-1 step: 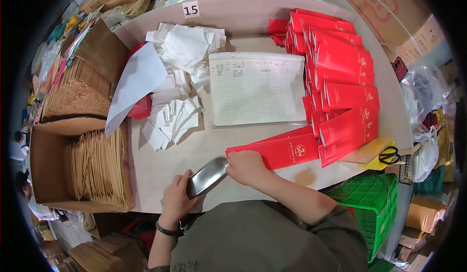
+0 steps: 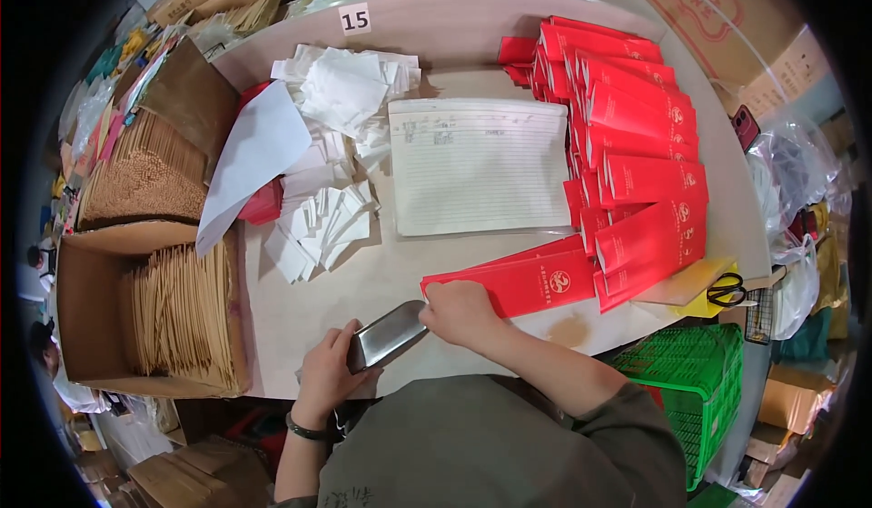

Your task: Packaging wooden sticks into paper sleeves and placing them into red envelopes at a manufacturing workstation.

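At seven o'clock from the ruled paper notebook (image 2: 481, 176), which lies near the middle of the pale counter (image 2: 354, 290), a shiny silver oblong metal piece (image 2: 389, 335) slants between two bare hands. The left hand (image 2: 329, 363), a dark bracelet (image 2: 307, 427) on its wrist, has its grip clasped round the lower-left end, thumb on the near side and fingers on the far side. The right hand (image 2: 461, 313), at six o'clock, curls its fingers beside the upper-right end, against the left end of flat, glossy red paper packets (image 2: 545, 279) at five o'clock; what that grip pinches I cannot tell, as the fingers hide it. More red packets (image 2: 649, 176) overlap in a row at three o'clock. Loose white paper slips (image 2: 341, 94) spread from eight to ten o'clock, and a brown cardboard box (image 2: 95, 313) of thin tan strips (image 2: 182, 308) stands at eight. Black-handled scissors (image 2: 727, 290) lie at four, and a green plastic basket (image 2: 686, 363) sits below the counter's edge between four and five.
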Tool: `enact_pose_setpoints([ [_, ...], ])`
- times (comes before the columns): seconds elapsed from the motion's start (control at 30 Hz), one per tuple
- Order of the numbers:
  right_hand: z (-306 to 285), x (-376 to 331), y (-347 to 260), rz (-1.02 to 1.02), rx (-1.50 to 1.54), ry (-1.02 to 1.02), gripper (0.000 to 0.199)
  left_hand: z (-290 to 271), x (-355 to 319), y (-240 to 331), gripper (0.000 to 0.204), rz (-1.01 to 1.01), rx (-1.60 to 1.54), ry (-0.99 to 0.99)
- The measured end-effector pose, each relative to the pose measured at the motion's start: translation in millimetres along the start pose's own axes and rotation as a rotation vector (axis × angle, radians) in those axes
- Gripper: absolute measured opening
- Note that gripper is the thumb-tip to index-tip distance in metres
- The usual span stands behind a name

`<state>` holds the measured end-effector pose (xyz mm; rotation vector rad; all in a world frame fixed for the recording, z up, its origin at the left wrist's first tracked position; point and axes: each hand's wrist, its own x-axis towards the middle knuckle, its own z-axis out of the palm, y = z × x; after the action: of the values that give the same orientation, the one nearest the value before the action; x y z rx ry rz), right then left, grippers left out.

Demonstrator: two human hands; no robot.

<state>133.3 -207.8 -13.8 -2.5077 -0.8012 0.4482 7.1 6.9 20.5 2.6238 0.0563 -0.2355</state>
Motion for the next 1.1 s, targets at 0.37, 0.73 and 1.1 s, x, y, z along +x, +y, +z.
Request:
enact_pose_setpoints([
  [0.37, -50.1, -13.3, 45.4, -0.578, -0.072, 0.041, 0.04, 11.2, 15.9, -15.3, 0.074, 0.138, -0.053, 0.235],
  [0.73, -27.4, 76.0, -100.9, -0.52, -0.057, 0.163, 0.023, -95.6, -56.1, -132.1, 0.04, -0.433, 0.096, 0.854],
  [1.1, 42.0, 148.5, -109.6, -0.466, -0.257, 0.097, 0.023, -83.4, -74.8, -218.9, 0.019, -0.614, 0.138, 0.633],
])
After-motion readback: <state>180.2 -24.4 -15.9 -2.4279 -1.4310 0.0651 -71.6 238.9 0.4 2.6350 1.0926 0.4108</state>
